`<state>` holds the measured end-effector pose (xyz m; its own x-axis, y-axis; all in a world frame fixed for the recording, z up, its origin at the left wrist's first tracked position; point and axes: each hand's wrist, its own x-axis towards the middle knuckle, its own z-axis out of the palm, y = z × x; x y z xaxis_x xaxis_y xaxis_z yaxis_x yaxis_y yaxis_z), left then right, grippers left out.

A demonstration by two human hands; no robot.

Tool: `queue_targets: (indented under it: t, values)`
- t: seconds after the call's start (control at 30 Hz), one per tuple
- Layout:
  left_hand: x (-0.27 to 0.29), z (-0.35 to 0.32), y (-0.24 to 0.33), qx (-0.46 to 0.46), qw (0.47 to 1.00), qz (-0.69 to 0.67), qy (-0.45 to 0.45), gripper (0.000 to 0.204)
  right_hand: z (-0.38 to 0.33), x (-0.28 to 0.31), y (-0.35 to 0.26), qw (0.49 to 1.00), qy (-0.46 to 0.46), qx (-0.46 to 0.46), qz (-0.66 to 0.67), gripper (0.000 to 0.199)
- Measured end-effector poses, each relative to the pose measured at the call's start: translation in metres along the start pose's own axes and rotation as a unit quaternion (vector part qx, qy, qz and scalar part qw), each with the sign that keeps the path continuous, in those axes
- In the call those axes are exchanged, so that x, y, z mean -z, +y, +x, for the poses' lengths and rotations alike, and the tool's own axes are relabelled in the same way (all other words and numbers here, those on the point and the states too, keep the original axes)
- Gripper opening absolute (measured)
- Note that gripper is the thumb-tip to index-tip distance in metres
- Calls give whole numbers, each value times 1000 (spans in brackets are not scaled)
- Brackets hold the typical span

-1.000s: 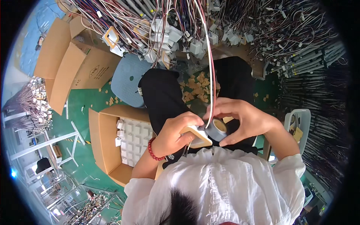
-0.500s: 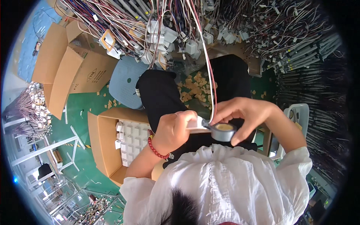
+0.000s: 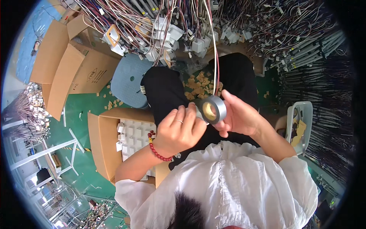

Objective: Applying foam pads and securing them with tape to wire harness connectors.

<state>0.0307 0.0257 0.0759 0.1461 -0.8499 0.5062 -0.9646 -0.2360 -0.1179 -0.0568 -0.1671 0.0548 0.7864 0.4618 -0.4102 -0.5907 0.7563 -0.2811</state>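
Note:
In front of my lap, the fingers of my left hand [image 3: 179,128] curl over a small white plastic piece, almost wholly hidden by them now. Thin red and white wires [image 3: 216,72] come down from the hanging bundle and end between my hands. A roll of grey tape [image 3: 220,108] stands tilted beside my left fingertips, its yellowish core showing. My right hand [image 3: 242,116] grips the roll's right side, thumb raised and fingers curled below and behind it. How the tape meets the wires is hidden.
Wire bundles with white connectors [image 3: 167,32] hang ahead. Grey cables [image 3: 316,53] pile up at the right, above a pale plastic bin [image 3: 305,126]. An open carton [image 3: 101,147] of white pieces stands left, near a blue stool [image 3: 129,82]. Yellowish scraps [image 3: 200,86] litter the floor.
The tape roll has turned and shifted up and left. My left hand has rolled over, covering the white piece. My right hand has turned, its thumb now raised.

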Motion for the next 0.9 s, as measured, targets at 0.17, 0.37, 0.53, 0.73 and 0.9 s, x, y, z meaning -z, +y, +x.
queue_targets:
  t: [0.17, 0.37, 0.53, 0.73, 0.9]
  values:
    - [1, -7, -7, 83, 983, -165, 23, 16, -8, -7, 2, 989, -118, 85, -21, 49]
    - [-7, -24, -1, 197, 903, -376, 66, 27, -20, 37, -20, 862, 45, 186, -469, 39]
    - [-9, -28, 1, 250, 828, -501, 25, 34, 0, -15, -47, 714, -73, 220, -661, 65]
    - [-14, -37, 4, 440, 510, -739, -15, 24, -8, -24, -51, 684, -91, 218, -691, 56]
    - [-21, -43, -2, 407, 631, -660, -40, 23, -20, -40, -51, 735, -128, 98, -658, 51]
